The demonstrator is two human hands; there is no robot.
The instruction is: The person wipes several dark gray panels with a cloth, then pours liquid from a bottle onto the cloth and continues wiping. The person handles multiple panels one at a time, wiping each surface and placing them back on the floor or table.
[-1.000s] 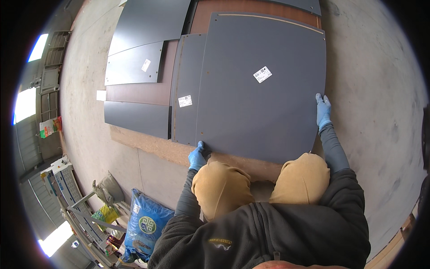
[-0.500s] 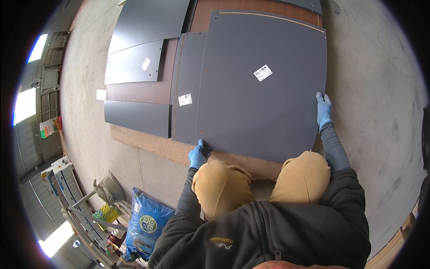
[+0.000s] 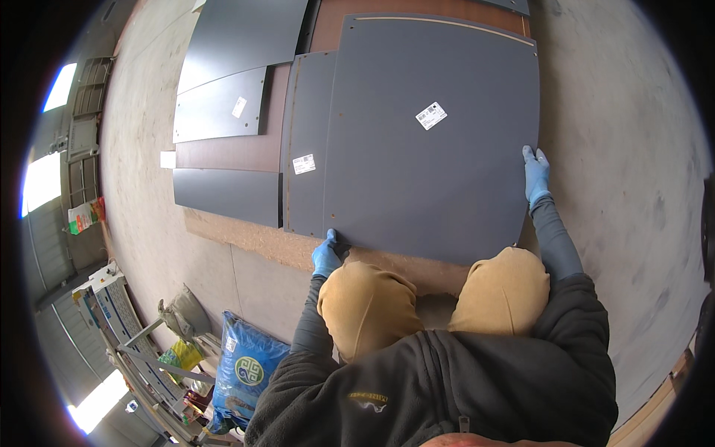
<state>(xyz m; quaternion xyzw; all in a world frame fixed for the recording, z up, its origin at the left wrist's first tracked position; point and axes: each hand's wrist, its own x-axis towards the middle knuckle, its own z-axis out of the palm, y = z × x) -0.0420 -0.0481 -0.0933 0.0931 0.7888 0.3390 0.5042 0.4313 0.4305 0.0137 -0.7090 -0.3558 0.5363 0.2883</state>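
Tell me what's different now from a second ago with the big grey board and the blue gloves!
Nothing visibly moved or was grabbed or let go; only the view shifted slightly. The left hand is still at the near left corner of the big grey board, the right hand still at its right edge.

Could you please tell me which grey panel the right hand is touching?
The large panel at the right, before the knees: the right hand is on its right edge. The other panels lie clear of that hand.

Gloved fingers (image 3: pixel 528 153) on grey panel (image 3: pixel 432 156), blue bag (image 3: pixel 237 350)
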